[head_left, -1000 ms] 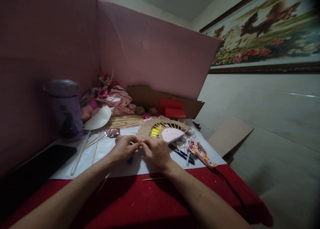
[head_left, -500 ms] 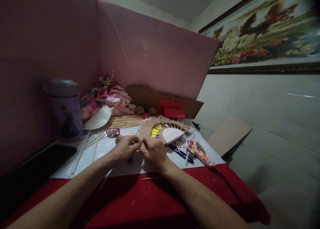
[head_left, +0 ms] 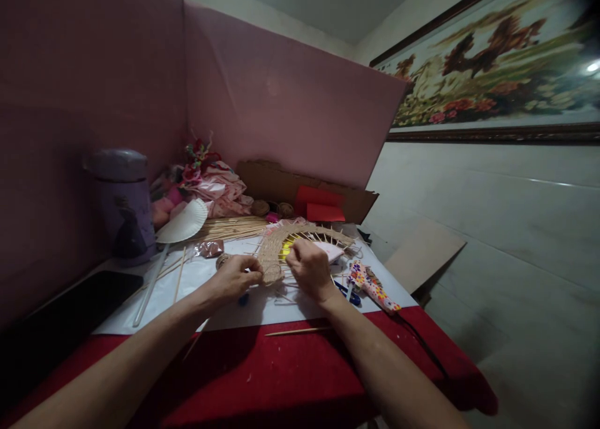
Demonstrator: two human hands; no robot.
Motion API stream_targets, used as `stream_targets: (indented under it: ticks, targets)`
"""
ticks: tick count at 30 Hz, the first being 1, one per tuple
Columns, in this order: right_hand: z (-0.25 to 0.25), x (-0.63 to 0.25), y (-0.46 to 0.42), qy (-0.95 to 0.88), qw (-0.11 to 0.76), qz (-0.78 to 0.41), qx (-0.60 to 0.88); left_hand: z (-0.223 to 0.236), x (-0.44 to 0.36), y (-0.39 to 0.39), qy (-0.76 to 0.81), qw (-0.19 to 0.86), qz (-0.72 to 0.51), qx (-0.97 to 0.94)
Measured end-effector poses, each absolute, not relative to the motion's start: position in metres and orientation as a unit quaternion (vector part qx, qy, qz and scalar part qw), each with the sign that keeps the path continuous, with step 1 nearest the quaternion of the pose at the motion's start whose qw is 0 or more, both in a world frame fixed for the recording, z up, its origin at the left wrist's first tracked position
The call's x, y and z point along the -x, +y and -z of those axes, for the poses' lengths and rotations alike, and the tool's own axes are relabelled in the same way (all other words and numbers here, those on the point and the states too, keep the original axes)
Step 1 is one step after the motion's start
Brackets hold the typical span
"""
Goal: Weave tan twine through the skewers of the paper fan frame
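Observation:
On the white sheet (head_left: 267,313) lies an arched fan (head_left: 270,251), woven of brown twine over thin wooden sticks, with a yellow patch and a pale pink half-round piece (head_left: 332,251) inside the arch. My left hand (head_left: 238,276) pinches the fan's lower left end between thumb and fingers. Over the inner part of the arch is my right hand (head_left: 310,269), closed, covering some of the yellow and pink; whatever its fingers grip is hidden. Dark blue snips (head_left: 347,293) lie partly behind my right wrist. A ball of twine (head_left: 222,262) sits beyond my left hand.
A flower-patterned glue gun (head_left: 375,288) with a black cord lies at right. A pointed stick (head_left: 297,332) rests on the red cloth (head_left: 262,379). At left are a purple tumbler (head_left: 120,210), a dark phone (head_left: 100,294), a glue stick (head_left: 150,288) and a folded paper plate (head_left: 184,222).
My right hand has moved from beside my left fingertips, up and right over the arch. My left hand stays at the fan's lower left end, which now shows more.

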State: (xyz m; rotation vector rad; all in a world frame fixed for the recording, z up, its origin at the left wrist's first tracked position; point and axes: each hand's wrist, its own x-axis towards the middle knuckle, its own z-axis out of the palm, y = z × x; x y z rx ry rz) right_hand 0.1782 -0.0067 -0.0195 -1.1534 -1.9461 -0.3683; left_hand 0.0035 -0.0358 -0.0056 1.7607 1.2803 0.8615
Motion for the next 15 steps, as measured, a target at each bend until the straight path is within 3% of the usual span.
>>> stream_targets:
  ticks: [5,15]
  targets:
    - [0.010,-0.183,-0.009,-0.755,0.501,0.040,0.421,0.007,-0.005,-0.035,0.498,0.420,-0.355,-0.671]
    - [0.007,-0.168,-0.034,-0.810,0.454,-0.258,0.267,0.010,-0.007,-0.032,0.475,0.429,-0.401,-0.655]
